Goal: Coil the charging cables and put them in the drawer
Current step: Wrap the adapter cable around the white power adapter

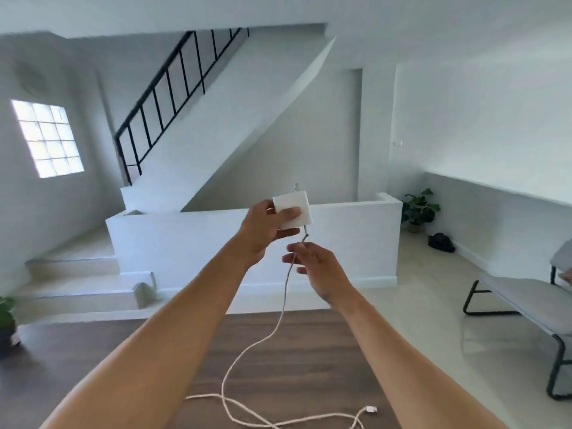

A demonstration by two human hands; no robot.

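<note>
Charging cable (281,311), white, runs from the bottom right corner of a white square adapter (292,212) held up in front of the person, at mid-frame. Adapter sits slightly tilted, metal prongs (296,186) pointing up, cable exit pointing down. Left hand (263,233) grips the adapter: thumb curled across its near face, fingers wrapped behind and under it. Just below, right hand (315,267) pinches the cable close to the adapter, fingertips closed narrowly on the cord; the other fingers are loosely curled.

Short stretch between adapter and right hand has a small kink. Below the right hand the cable's long axis is near vertical, hanging free between the two forearms. It then bends left and lands on the dark wood surface (309,351) at the bottom of the frame. There it lies loose, uncoiled, in crossing curves running mostly left to right. Free-end connector (370,409) rests on the wood at lower right, pointing right. Part of the slack runs off the bottom edge.

Background: low white wall (247,243) past the wood surface, staircase with black railing (161,100) behind it, bright grid window (48,139) at left. Potted plant (419,209) in the right corner, with a dark item on the floor (441,243) beside it, blurred. Grey bench (526,301) with a black frame along the right wall.
</note>
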